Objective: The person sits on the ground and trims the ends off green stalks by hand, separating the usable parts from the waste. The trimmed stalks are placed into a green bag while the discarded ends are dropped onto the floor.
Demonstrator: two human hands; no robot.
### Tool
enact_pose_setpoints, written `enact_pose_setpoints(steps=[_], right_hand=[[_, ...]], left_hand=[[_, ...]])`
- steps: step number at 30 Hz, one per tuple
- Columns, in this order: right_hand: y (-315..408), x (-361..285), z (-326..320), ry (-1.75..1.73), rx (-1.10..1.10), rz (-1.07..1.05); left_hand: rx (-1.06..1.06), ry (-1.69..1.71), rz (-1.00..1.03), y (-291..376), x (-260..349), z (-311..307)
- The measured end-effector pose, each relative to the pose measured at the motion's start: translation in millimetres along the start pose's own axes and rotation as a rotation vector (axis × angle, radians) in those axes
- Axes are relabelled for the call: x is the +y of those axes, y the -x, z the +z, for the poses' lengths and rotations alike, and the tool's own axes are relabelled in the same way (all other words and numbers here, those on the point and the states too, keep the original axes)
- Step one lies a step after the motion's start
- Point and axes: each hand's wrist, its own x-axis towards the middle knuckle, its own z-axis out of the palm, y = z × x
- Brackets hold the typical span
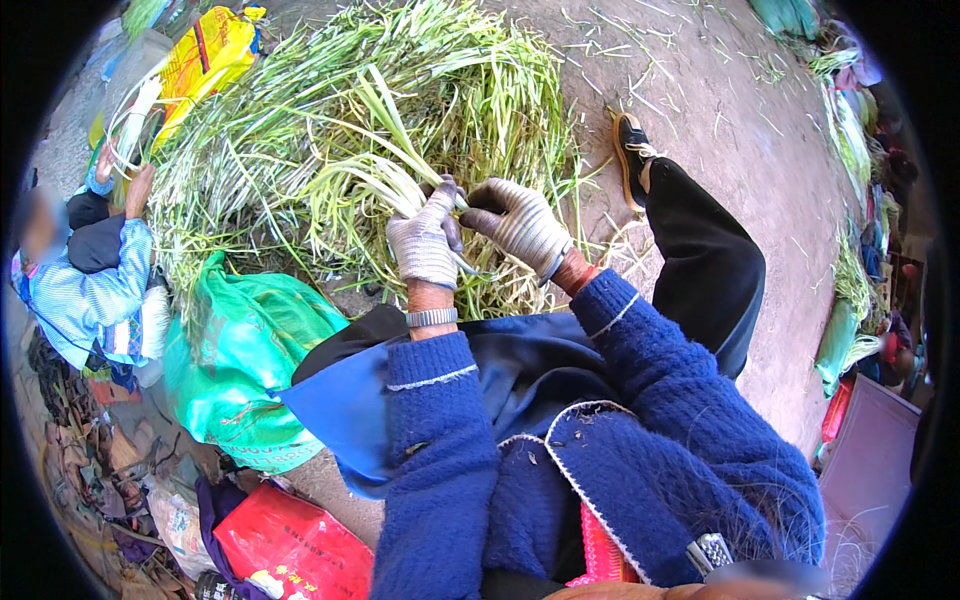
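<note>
My left hand (426,244), in a striped knit glove with dirty fingertips, grips a small bunch of pale green leafy stalks (367,184). Their leaves fan out up and to the left. A thicker green stalk (394,124) slants up from between my two hands. Curled close beside the left, my gloved right hand (521,221) pinches the lower end of this stalk; its fingertips partly hide the contact. Beyond and beneath both hands spreads a large heap of the same long green stalks (300,127), with yellowish trimmings at its near edge.
A green woven sack (240,352) lies by my left knee, near a red bag (296,547). At the left, a person (112,262) holds white stalks near a yellow sack (206,64). Scraps litter the ground (697,135). Bundled greens (847,285) line the right side.
</note>
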Motion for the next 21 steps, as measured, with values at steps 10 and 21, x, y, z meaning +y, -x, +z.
enact_pose_setpoints(steps=[10, 21], right_hand=[[-1, -3, -3, -0.300, -0.067, 0.252], [1, 7, -6, -0.272, -0.157, 0.325]], left_hand=[[-0.010, 0.073, -0.033, -1, 3, -6], [-0.067, 0.166, -0.045, -10, 4, -17]])
